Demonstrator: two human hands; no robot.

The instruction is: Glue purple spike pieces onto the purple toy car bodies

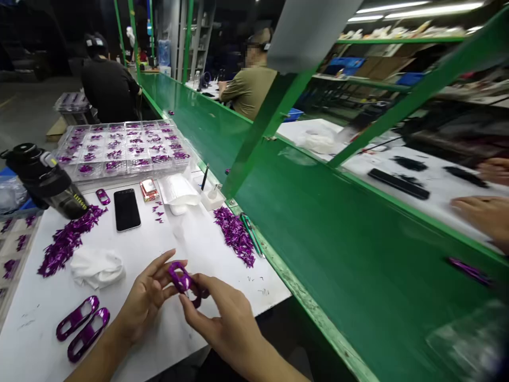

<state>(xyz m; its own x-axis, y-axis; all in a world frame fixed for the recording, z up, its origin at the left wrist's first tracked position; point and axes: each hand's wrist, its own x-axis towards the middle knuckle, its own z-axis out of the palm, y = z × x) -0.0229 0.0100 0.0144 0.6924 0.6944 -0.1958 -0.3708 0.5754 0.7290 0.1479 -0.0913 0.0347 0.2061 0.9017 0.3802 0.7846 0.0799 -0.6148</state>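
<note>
Both my hands hold a glossy purple plastic frame (180, 277) with cut-out openings above the white table's front part. My left hand (145, 297) grips its far left end between thumb and fingers. The near right end is pinched by the thumb and fingers of my right hand (228, 315), which partly hide it. Left of my left hand, two similar purple frames (75, 318) lie side by side. A crumpled white cloth (97, 267) lies beyond them. Small purple pieces form one pile (69, 241) on the left and another pile (235, 233) near the conveyor.
A phone (127, 209), a small red-and-clear box (149, 189), a white packet (178, 191) and a black bottle (47, 183) stand or lie farther back. Stacked clear trays (131, 170) hold purple pieces. The green conveyor (318, 228) runs along the right; other people sit around it.
</note>
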